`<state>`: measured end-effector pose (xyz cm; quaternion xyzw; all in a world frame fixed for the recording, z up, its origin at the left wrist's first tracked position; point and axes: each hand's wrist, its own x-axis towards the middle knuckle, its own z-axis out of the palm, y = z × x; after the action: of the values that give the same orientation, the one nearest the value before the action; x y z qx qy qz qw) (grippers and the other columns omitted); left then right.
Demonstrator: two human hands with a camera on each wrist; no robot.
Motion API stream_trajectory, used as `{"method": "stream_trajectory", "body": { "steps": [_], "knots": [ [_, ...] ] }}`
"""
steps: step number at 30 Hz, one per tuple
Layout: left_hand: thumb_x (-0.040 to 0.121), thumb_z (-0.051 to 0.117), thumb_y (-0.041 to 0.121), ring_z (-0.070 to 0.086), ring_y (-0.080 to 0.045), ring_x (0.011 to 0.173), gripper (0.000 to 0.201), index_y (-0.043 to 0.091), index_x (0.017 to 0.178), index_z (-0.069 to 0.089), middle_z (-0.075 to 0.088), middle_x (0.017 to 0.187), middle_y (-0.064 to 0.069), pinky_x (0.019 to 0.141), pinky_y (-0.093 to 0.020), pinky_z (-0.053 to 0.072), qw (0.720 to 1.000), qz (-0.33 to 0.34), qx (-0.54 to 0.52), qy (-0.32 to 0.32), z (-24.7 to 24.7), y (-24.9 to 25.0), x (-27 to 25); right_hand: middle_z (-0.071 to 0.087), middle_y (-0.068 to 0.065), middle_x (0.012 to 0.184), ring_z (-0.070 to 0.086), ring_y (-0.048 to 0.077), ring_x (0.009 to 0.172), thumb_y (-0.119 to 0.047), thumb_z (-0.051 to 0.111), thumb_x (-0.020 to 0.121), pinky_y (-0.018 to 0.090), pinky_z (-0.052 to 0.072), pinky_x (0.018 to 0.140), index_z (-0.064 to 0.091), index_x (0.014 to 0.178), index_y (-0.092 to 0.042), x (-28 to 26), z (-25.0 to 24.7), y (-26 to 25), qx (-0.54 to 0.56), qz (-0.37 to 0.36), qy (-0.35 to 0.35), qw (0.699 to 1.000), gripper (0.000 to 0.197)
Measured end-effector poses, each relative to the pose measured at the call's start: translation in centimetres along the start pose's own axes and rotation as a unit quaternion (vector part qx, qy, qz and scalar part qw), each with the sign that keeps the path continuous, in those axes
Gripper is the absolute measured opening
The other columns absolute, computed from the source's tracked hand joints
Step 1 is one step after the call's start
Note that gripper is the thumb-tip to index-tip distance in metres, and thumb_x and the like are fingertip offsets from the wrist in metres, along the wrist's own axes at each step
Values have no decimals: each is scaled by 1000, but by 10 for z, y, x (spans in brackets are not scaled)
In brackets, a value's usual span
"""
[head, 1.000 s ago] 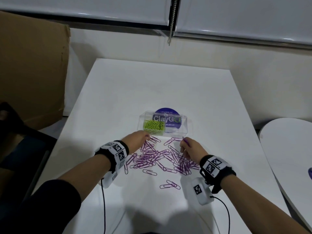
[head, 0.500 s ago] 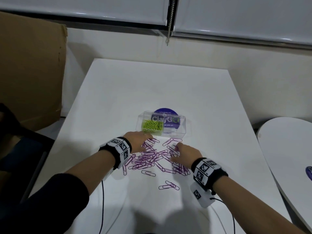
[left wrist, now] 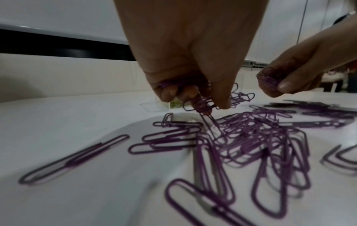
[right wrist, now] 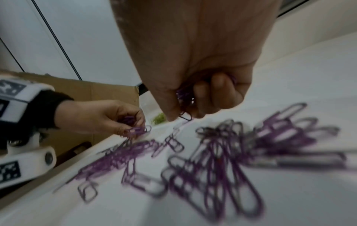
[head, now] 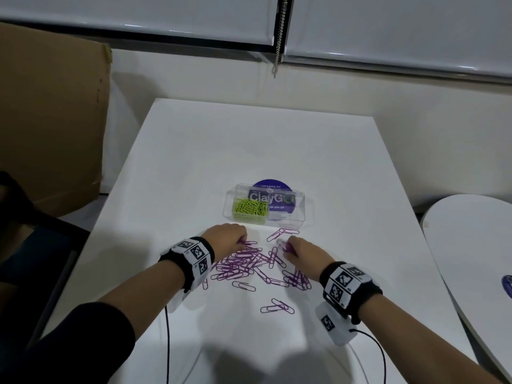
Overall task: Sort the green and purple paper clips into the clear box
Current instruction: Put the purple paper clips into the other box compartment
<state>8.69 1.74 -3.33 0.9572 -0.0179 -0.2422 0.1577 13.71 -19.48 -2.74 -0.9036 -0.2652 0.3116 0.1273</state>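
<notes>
A clear box [head: 300, 209] stands mid-table with green paper clips [head: 250, 208] heaped in its left compartment. Purple paper clips [head: 243, 263] lie scattered on the white table in front of it. My left hand [head: 230, 239] is at the pile's left edge, fingers curled round a bunch of purple clips [left wrist: 203, 102], one dangling down to the pile. My right hand [head: 300, 252] is at the pile's right side, gripping several purple clips [right wrist: 185, 97] in its curled fingers. Both hands hover just above the table, in front of the box.
A blue round sticker [head: 273, 195] shows through the box. Brown cardboard [head: 50, 115] leans at the left past the table edge. A second white round table [head: 471, 245] stands to the right. Cables [head: 167, 342] run from both wrist units.
My right hand has moved left and forward to the pile's near-box edge. My left hand stayed at the pile's left edge, still gathering clips.
</notes>
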Motion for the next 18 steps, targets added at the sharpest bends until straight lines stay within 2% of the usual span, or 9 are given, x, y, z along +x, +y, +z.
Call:
{"method": "stream_trajectory", "body": {
  "steps": [2,4,7,10,13,15,18],
  "knots": [
    [94,50,30,52,-19,86,22,11,105,55,63,104,-5,80,-29,42,999,2,-34,14,-1,-1,-4,55,6,87,52,20,75,-28,39,98,33,45,72,39,91,-15,-1,-18,-3,18,-18,25,999,14],
    [94,50,31,49,-14,83,22,13,106,56,61,99,-2,79,-27,42,998,9,-56,26,-3,-2,-8,62,10,91,59,24,79,-27,38,98,36,50,76,42,98,-14,1,-41,-8,17,-30,64,997,15],
    [94,50,31,49,-11,83,22,15,107,58,61,99,2,76,-21,38,995,24,-78,48,-8,-1,-14,64,11,97,57,24,78,-27,38,98,32,44,68,46,114,-9,14,-75,-14,-36,-23,105,994,25],
    [94,51,32,50,-10,83,22,15,105,58,61,98,4,73,-19,37,992,34,-92,79,-13,-1,-19,62,11,100,50,24,77,-24,38,97,31,39,68,46,114,-8,35,-93,-22,-144,17,84,986,24],
    [94,51,32,49,-11,78,20,15,102,59,53,86,9,62,-15,34,988,36,-108,109,-20,-1,-23,63,10,110,58,26,90,-17,39,95,32,43,73,50,115,-11,55,-90,-28,-221,27,39,974,23],
    [93,52,31,49,-12,77,18,15,99,59,52,83,9,60,-13,34,984,40,-122,126,-23,-4,-25,63,10,111,61,26,98,-14,42,94,31,45,75,53,113,-11,64,-83,-32,-223,14,26,974,22],
    [93,52,29,48,-13,77,16,15,99,59,54,87,7,61,-17,33,980,41,-135,143,-30,-5,-26,62,9,117,59,28,105,-14,48,91,35,48,86,52,118,-11,66,-77,-36,-159,-7,28,987,28]
  ]
}}
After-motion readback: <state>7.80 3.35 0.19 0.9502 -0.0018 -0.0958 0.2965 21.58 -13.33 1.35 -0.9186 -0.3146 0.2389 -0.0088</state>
